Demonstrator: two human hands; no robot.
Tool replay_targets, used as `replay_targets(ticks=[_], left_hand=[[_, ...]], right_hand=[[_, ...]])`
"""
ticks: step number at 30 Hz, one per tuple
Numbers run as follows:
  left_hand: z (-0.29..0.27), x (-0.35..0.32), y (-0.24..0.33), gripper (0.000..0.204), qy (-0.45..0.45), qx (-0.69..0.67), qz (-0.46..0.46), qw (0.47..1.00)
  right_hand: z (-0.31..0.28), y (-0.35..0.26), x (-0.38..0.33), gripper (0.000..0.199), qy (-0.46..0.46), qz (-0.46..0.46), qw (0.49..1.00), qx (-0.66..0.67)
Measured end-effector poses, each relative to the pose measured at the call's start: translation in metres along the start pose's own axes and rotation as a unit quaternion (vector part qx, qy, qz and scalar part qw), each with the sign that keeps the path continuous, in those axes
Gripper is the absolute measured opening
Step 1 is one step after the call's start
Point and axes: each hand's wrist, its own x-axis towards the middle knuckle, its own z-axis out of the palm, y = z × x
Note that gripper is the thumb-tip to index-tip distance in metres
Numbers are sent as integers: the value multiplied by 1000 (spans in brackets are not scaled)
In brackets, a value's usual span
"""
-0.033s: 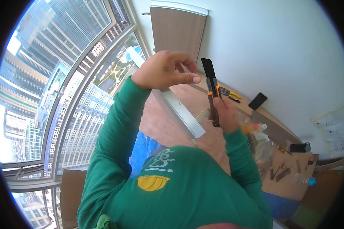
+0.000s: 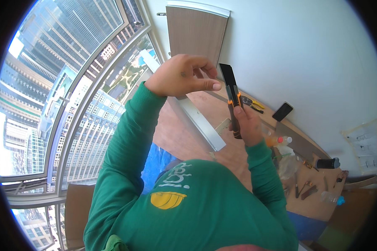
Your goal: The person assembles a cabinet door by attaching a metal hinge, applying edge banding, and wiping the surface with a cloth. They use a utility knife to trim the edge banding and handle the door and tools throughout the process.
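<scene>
My right hand (image 2: 249,125) grips a black and orange utility knife (image 2: 230,90) by its handle. The dark blade is extended and points up. My left hand (image 2: 182,75) is raised just left of the blade tip. Its fingers are curled and the thumb reaches toward the blade, a small gap short of it. I see nothing held in that hand. Both arms wear green long sleeves.
A long pale metal strip (image 2: 201,123) lies on the brown floor below my hands. A phone (image 2: 282,111), yellow-handled pliers (image 2: 251,101), a red-capped bottle (image 2: 280,140) and cardboard with hand tools (image 2: 318,196) sit along the white wall. A wooden door (image 2: 197,33) and tall windows (image 2: 71,83) are to the left.
</scene>
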Motion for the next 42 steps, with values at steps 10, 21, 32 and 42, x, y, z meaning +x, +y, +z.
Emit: replay_targets(ticks=[10, 21, 32, 42], left_hand=[[-1, 6, -11, 28, 53, -11, 11, 998], [-1, 6, -12, 21, 85, -65, 17, 994], [-5, 6, -16, 24, 67, -125, -15, 990], [-1, 9, -25, 20, 81, -139, 23, 987]], right_hand=[[-3, -12, 11, 44, -20, -30, 996, -80], [-4, -11, 12, 44, -17, -24, 997, -77], [-4, -10, 13, 44, -24, -2, 999, -49], [-10, 5, 13, 47, -39, -12, 998, -40]])
